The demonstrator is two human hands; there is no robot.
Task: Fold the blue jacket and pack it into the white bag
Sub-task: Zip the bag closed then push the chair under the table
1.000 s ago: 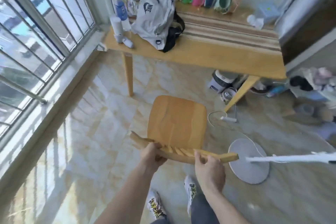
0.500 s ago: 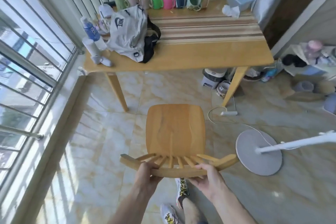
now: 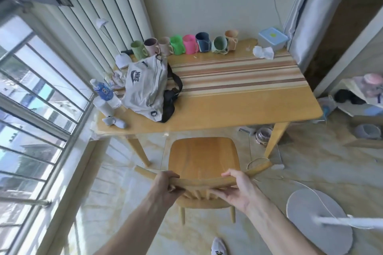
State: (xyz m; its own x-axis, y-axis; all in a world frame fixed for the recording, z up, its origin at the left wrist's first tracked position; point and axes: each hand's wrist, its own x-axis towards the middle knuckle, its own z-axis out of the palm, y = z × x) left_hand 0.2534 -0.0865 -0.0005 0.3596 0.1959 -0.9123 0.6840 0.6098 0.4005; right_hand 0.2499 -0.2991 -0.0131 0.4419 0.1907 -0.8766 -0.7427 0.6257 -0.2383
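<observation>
The white bag [image 3: 146,87], with a dark logo and black strap, lies on the left part of the wooden table [image 3: 238,107]. No blue jacket is in view. A wooden chair [image 3: 204,159] stands in front of the table, its seat partly under the table edge. My left hand [image 3: 165,185] grips the left part of the chair's curved back rail. My right hand [image 3: 236,189] holds the right part of the same rail, fingers curled over the top.
A row of coloured mugs [image 3: 186,44] lines the table's far edge, with a blue-lidded box [image 3: 272,38] and crumpled tissue [image 3: 263,51] at the right. Bottles [image 3: 104,94] stand by the window. A fan base [image 3: 319,217] sits on the floor at right.
The chair has moved forward toward the table with both hands on its back rail. The view has tilted up and come closer to the table.
</observation>
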